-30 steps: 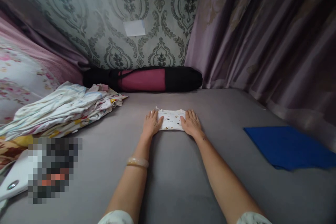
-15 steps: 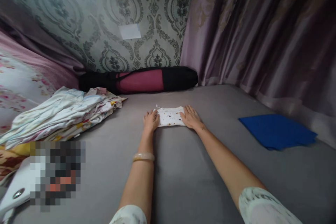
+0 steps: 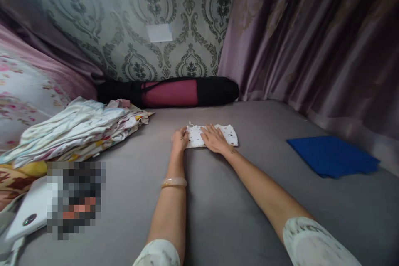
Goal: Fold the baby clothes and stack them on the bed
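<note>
A small folded white cloth garment [image 3: 230,135] with a sparse print of dark and coloured marks lies flat on the grey sheet. A short white string sticks out at its far left corner. My right hand [image 3: 215,138] rests palm down across the middle of the garment, fingers spread. At the left edge, my left hand [image 3: 180,138] touches the cloth with its fingers stretched forward. Neither hand grips anything that I can see.
Rumpled printed clothes [image 3: 77,126] are piled at the left, near a white device with a cable [image 3: 33,212]. A blue folded cloth [image 3: 332,156] lies at the right. Along the patterned wall [image 3: 124,29] stretches a black and pink bag [image 3: 170,92]. Curtains [image 3: 268,50] hang at the right.
My right hand has slid left from the garment's right edge onto its middle, uncovering the right end. My left hand stays at the left edge. The view has shifted slightly.
</note>
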